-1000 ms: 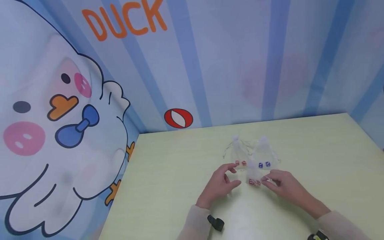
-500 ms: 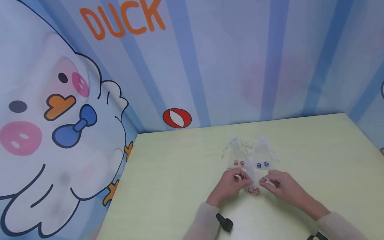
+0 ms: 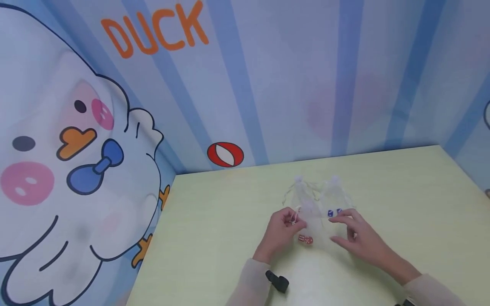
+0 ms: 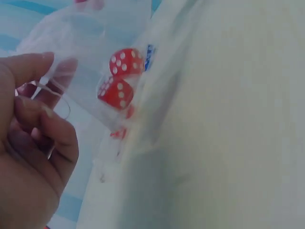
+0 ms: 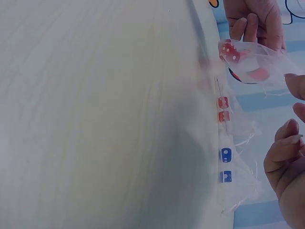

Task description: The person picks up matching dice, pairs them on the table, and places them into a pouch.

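Observation:
A sheer white drawstring pouch (image 3: 315, 224) hangs over the table's middle right, with two red dice (image 3: 305, 239) at its bottom. My left hand (image 3: 281, 233) pinches its drawstring at the left; the cord shows between thumb and fingers in the left wrist view. White pips stand out on the dice (image 4: 116, 92) there. To the pouch's right, my right hand (image 3: 363, 238) has its thumb and forefinger spread apart with nothing visible gripped between them. Behind lie two similar pouches: one (image 3: 302, 193) with red dice (image 5: 223, 102), partly hidden, the other (image 3: 332, 193) with blue dice (image 3: 330, 213).
The pale yellow table (image 3: 214, 238) reaches back to a blue striped wall (image 3: 291, 85) printed with a cartoon duck (image 3: 126, 212). Both back pouches lie just beyond my hands.
The near pouch has shifted left with my left hand, which reached in and took its cord. My right hand has let go of the cord and spread its fingers.

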A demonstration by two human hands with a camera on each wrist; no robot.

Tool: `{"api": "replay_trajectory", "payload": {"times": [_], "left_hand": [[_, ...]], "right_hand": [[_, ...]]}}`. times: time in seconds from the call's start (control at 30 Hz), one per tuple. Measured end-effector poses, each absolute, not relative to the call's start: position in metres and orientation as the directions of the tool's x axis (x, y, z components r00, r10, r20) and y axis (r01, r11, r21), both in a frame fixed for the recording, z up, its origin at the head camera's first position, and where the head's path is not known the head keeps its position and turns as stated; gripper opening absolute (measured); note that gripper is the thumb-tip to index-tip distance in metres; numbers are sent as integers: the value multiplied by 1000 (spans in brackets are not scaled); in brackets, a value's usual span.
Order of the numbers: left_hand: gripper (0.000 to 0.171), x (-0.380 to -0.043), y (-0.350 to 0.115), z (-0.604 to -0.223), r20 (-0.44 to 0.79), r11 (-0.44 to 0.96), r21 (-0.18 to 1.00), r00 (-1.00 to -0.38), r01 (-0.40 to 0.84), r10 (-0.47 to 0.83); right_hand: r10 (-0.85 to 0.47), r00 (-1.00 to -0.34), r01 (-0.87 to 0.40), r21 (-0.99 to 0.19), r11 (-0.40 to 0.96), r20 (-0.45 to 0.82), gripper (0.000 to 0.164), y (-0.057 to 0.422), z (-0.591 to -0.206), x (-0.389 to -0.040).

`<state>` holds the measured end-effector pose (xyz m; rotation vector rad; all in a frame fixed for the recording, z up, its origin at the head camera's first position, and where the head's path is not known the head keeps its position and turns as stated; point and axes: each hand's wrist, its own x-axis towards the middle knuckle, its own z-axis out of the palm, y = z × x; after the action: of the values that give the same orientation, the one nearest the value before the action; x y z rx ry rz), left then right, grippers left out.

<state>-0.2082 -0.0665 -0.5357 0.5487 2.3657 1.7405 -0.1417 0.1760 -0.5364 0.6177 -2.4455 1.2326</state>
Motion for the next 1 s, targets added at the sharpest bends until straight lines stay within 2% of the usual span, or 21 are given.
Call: {"api": "replay_trajectory", "payload": {"times": [0.2,0.4,0.73,1.0], "left_hand": [[16,-235,-88,-527,31,359,928,-983,96,183],[17,-262,-104,-517,-21,440,898,-999,-6,28],[16,-292,-113,-525,-99,623,771,-992,-130,-84],[13,-303,-124,-538,-76,693,713,-995,-105,-71]], "right_hand": [[-214,-851,-514,-673,532,480,39,183,-540,-141],[-200,-858,-499,-674,544,474,38,188,-542,-140],[-200,-862,-492,-672,553,466,39,195,-543,-139],[-181,-869,-468,-644,605,461,39,206,-544,-142]]}}
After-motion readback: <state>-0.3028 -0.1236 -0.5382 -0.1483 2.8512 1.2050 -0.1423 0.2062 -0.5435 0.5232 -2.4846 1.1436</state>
